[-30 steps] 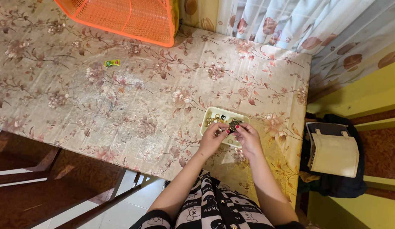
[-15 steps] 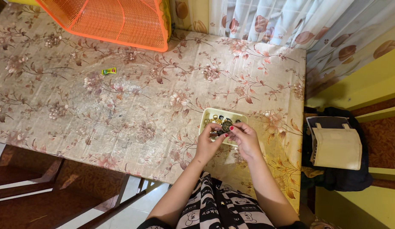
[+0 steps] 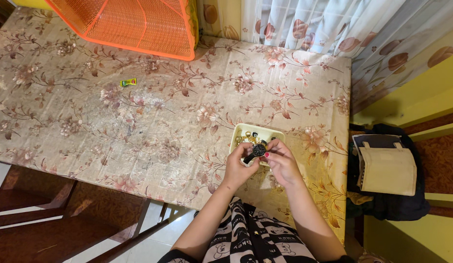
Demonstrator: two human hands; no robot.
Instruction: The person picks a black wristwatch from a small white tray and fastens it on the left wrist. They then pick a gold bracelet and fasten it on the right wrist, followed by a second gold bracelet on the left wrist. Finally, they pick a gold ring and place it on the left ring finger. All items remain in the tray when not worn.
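Note:
A small cream tray (image 3: pixel 242 129) with several gold and dark trinkets sits on the floral-covered table (image 3: pixel 153 112). Just above its near edge I hold a black wristwatch (image 3: pixel 256 150) with a round dark face. My left hand (image 3: pixel 238 168) grips the strap's lower end. My right hand (image 3: pixel 281 160), with red nails, pinches the watch at its upper right side. Both forearms reach in from the bottom, over a black-and-white patterned garment (image 3: pixel 246 238).
An orange mesh cover (image 3: pixel 134 22) stands at the table's far side. A small green-and-yellow wrapper (image 3: pixel 128 82) lies left of centre. A cream bag (image 3: pixel 386 168) rests on dark cloth to the right. A wooden chair (image 3: pixel 65 219) is at lower left; floral curtain (image 3: pixel 304 24) behind.
The watch has come up out of the tray and turned so its strap and face show between both hands. The view shifted slightly.

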